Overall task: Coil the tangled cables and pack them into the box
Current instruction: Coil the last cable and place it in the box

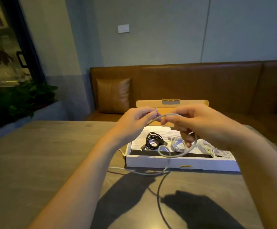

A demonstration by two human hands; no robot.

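Grey table (43,162) — open box (180,161), white cable (144,173) on it.

This looks like a café or lounge seating corner. A long brown leather bench (200,86) with a matching cushion (113,95) runs along the wall behind the table (35,162). At the left of the frame, leafy plants (15,100) sit below a dark-framed glass door (10,47); a wall switch (123,28) sits upper centre.

Dim, warm indoor light falls from above and behind, casting hard dark arm shadows on the tabletop (35,162). Edges bow with wide-angle distortion; overall detail looks soft.
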